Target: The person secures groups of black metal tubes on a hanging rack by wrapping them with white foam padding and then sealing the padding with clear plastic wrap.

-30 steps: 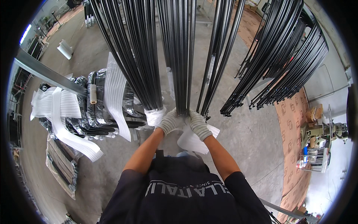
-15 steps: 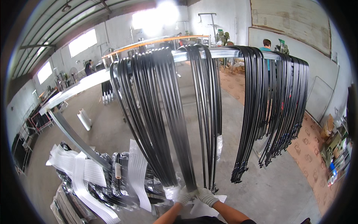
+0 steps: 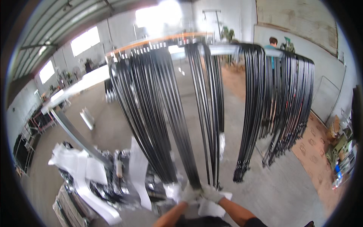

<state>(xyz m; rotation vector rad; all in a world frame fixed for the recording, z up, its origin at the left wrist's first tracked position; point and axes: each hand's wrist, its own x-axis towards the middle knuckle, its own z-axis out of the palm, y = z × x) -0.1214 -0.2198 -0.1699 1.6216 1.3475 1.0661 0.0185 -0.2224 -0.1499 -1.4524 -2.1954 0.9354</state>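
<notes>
Long black strips hang in bundles over a metal rail (image 3: 227, 50). At the bottom centre, the lower end of one bundle of black strips (image 3: 180, 125) sits between my gloved hands. My left hand (image 3: 191, 193) is closed round its left side, and my right hand (image 3: 211, 193) closes on its right side; motion blurs the fingers. Just left hangs another bundle (image 3: 153, 136) whose bottom end is wrapped in white film (image 3: 172, 190). A white sheet (image 3: 211, 209) shows below my right hand; I cannot tell whether it is held.
More black strips (image 3: 251, 109) hang at the right. Left on the floor lie plastic-wrapped bundles with white foam sheets (image 3: 96, 170). A slanting metal leg (image 3: 77, 134) supports the rail, and a white roll (image 3: 87, 119) stands behind. Another person (image 3: 272, 43) is beyond the rail.
The head view has shifted slightly and blurred. Both hands stay at the bundle's lower end, a little lifted, and the held strips have swayed slightly.
</notes>
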